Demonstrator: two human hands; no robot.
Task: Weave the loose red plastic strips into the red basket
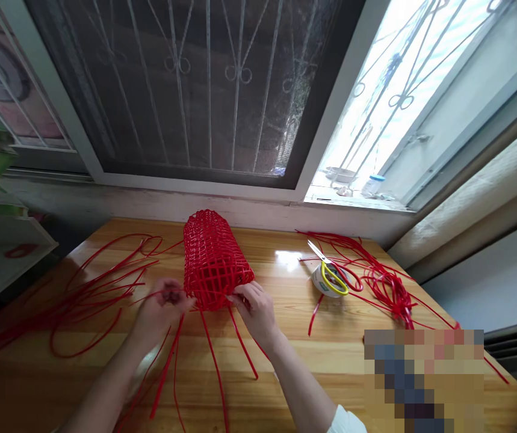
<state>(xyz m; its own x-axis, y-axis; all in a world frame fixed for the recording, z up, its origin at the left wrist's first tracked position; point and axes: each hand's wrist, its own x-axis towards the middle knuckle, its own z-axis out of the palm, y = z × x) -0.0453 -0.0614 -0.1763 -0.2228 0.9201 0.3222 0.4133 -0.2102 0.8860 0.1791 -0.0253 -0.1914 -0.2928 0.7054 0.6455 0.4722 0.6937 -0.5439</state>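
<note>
A red woven basket (213, 246) lies on its side on the wooden table, its open end towards me. Loose red strips (210, 361) hang from that end over the tabletop. At the left of the opening is my left hand (165, 307), closed and somewhat blurred, with a thin red strip running through its fingers. My right hand (253, 307) pinches the weave at the right edge of the opening, fingertips on a red strip there. A strip stretches across the opening between both hands.
Scissors (330, 270) with yellow and red handles rest on a small white tub (328, 281) to the right. A bundle of red strips (389, 294) lies beyond it; more strips (91, 300) spread at left. A barred window (208, 90) stands behind the wooden table (276, 240).
</note>
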